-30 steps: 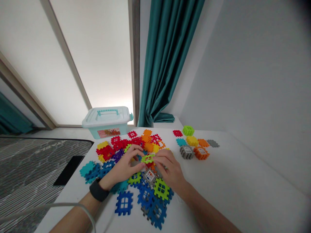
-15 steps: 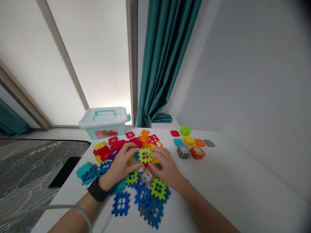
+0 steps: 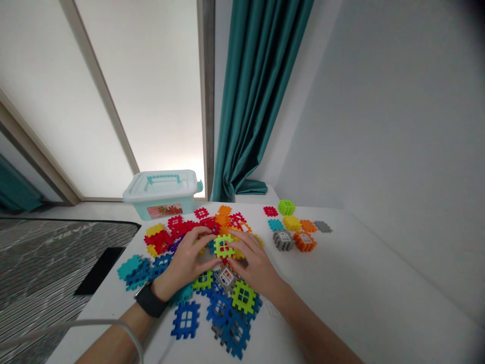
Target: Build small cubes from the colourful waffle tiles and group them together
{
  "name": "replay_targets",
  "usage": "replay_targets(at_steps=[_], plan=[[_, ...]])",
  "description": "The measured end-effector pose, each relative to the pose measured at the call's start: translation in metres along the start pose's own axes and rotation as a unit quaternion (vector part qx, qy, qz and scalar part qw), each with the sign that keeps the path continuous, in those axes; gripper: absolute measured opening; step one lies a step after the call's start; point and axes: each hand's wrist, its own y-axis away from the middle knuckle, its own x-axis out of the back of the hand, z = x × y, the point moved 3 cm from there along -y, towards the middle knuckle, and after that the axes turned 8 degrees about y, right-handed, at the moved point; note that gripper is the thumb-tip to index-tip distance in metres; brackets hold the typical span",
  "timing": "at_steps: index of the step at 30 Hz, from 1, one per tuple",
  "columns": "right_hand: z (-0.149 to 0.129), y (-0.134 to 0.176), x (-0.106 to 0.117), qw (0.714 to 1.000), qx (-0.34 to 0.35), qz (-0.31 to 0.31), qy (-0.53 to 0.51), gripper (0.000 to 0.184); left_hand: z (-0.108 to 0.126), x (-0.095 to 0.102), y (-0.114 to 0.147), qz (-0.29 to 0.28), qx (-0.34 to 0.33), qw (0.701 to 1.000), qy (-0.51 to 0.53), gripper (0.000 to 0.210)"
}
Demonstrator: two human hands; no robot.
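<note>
Between both hands is a lime-green interlocking window block (image 3: 223,246), raised over a pile of similar pieces. My left hand (image 3: 191,255) grips its left edge between thumb and fingers; a dark watch (image 3: 150,300) is on that wrist. From the other side, my right hand (image 3: 253,260) pinches the block's right edge. Just below the hands, a grey block with a white window (image 3: 226,276) lies near two more lime-green pieces, one at the right (image 3: 243,297) and one at the left (image 3: 203,280). The fingers partly cover the pile beneath.
A lidded teal box (image 3: 163,194) stands at the back left of the white table (image 3: 333,298). Toward the back right are assembled grey (image 3: 283,240) and orange (image 3: 305,241) blocks. Blue window pieces (image 3: 185,320) lie in front; red pieces (image 3: 161,241) are at left.
The lime-green block stays between both hands, and my right fingers have shifted slightly on it. The whole view has moved a little.
</note>
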Motion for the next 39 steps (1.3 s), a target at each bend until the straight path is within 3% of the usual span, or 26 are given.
replay_targets(at_steps=[10, 19, 23, 29, 34, 39], plan=[[0.002, -0.003, 0.017, 0.995, -0.043, -0.002, 0.093, 0.03, 0.012, -0.012, -0.021, 0.005, -0.021, 0.997, -0.078, 0.038], [0.034, 0.011, 0.049, 0.987, -0.078, 0.011, 0.14, 0.029, 0.024, -0.048, -0.063, -0.056, -0.017, 0.996, -0.068, 0.041], [0.059, 0.022, 0.065, 0.982, -0.101, 0.022, 0.16, 0.027, 0.028, -0.07, -0.083, -0.111, 0.0, 0.993, -0.042, 0.045], [0.112, 0.028, 0.09, 0.976, -0.139, 0.034, 0.162, 0.026, 0.023, -0.103, -0.098, -0.24, -0.008, 0.967, -0.081, 0.037], [0.162, 0.023, 0.101, 0.968, -0.19, 0.033, 0.163, 0.025, 0.009, -0.125, -0.106, -0.285, -0.014, 0.953, -0.106, 0.037], [0.207, 0.016, 0.105, 0.964, -0.208, 0.014, 0.167, 0.021, 0.003, -0.134, -0.107, -0.31, -0.008, 0.946, -0.099, 0.038]])
